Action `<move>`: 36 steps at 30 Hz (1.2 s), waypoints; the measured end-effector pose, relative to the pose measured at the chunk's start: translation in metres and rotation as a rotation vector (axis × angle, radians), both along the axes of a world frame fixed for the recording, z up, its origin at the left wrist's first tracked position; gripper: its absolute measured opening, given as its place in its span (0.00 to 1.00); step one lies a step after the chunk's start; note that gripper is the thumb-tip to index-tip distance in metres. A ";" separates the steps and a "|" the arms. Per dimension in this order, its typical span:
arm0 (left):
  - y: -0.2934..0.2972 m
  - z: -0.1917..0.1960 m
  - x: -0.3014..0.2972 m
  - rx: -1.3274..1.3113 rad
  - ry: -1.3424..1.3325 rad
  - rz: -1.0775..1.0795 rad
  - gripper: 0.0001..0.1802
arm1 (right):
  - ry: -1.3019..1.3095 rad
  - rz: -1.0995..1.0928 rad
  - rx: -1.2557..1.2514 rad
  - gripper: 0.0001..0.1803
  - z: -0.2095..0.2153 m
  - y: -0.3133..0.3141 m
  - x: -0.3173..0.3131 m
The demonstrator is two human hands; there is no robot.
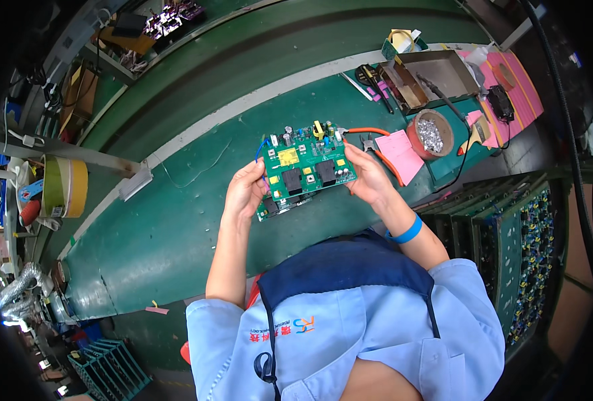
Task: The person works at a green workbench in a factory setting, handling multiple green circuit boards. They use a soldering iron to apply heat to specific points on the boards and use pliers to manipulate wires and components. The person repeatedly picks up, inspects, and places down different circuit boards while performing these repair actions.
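Observation:
A green circuit board with black blocks, yellow parts and small capacitors is held up over the green bench. My left hand grips its left edge, where a blue wire loops out. At the right edge, my right hand has its fingers closed on the board. Below its lower left corner shows part of another board, mostly hidden. Beside my right hand lie orange-handled cutters, partly on a pink paper slip.
Right of the cutters stands a round pot of silvery scraps. Behind it are a metal tray and a soldering iron. A rack of boards stands at right, below the green bench. A yellow tape roll hangs at left.

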State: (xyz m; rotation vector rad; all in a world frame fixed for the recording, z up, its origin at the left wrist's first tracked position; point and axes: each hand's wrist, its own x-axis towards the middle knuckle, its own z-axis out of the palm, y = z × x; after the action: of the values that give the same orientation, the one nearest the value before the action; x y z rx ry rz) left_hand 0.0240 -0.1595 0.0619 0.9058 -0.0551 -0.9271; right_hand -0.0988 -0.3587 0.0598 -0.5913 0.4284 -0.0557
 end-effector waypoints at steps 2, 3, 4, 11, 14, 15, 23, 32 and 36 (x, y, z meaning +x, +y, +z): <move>0.004 -0.006 0.002 -0.016 0.008 -0.001 0.12 | -0.012 0.016 -0.002 0.15 0.002 0.000 0.000; 0.005 -0.008 0.002 -0.024 0.012 -0.002 0.12 | -0.026 0.032 -0.003 0.15 0.004 0.000 0.001; 0.004 -0.006 0.001 -0.011 0.013 0.010 0.12 | -0.038 0.049 -0.003 0.15 0.005 0.001 0.001; 0.009 -0.007 0.001 -0.006 0.001 0.002 0.12 | -0.065 0.054 -0.014 0.16 0.003 0.002 0.004; 0.010 -0.007 0.001 0.028 -0.037 0.010 0.13 | -0.108 0.082 -0.022 0.17 -0.001 0.001 0.005; 0.010 -0.006 0.001 0.026 -0.056 0.009 0.13 | -0.114 0.077 -0.046 0.17 -0.001 0.001 0.006; 0.014 -0.007 0.001 0.076 -0.109 0.023 0.14 | -0.126 0.087 -0.141 0.18 -0.006 0.004 0.010; 0.015 -0.004 -0.004 0.136 -0.146 0.040 0.15 | -0.115 0.081 -0.161 0.18 -0.006 0.006 0.010; 0.022 -0.010 -0.005 0.166 -0.222 0.043 0.15 | -0.105 0.068 -0.319 0.17 -0.008 0.009 0.013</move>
State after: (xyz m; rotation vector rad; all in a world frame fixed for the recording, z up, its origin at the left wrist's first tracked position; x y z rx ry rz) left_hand 0.0189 -0.1371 0.0524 1.1573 -0.1500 -0.7965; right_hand -0.0861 -0.3494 0.0516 -0.9124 0.2981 -0.0906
